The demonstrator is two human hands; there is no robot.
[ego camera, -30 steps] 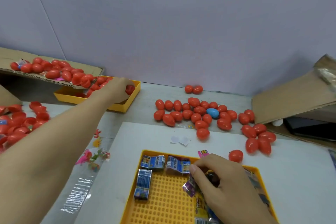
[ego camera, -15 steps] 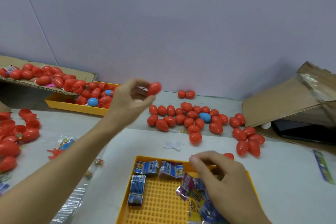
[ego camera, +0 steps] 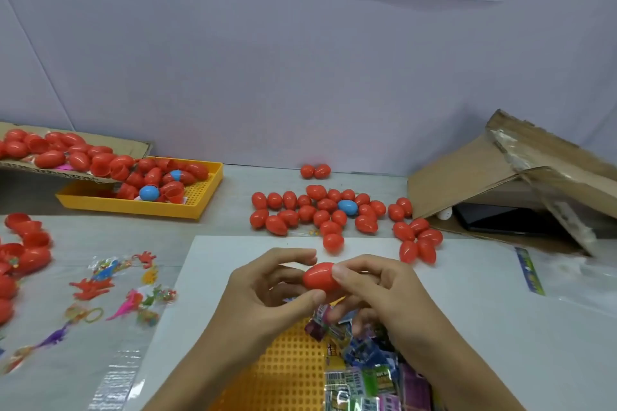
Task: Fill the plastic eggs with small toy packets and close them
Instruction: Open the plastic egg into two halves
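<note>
A red plastic egg (ego camera: 319,276) is held level between both hands above the near yellow tray (ego camera: 293,357). My left hand (ego camera: 267,290) pinches its left end with thumb below and fingers above. My right hand (ego camera: 377,290) grips its right end, and its lower fingers also hold a small toy packet (ego camera: 320,322). The egg looks closed. More toy packets (ego camera: 367,374) lie piled in the tray under my right wrist.
Closed red eggs and one blue egg (ego camera: 347,207) lie grouped mid-table. A far yellow tray (ego camera: 140,205) and a cardboard sheet (ego camera: 73,147) hold more eggs. Clear toy bags (ego camera: 127,290) lie at left, a torn cardboard box (ego camera: 507,177) at right.
My left hand brought a red egg from the far tray to the centre. My right hand lifted out of the near tray with a packet and now also grips the egg.
</note>
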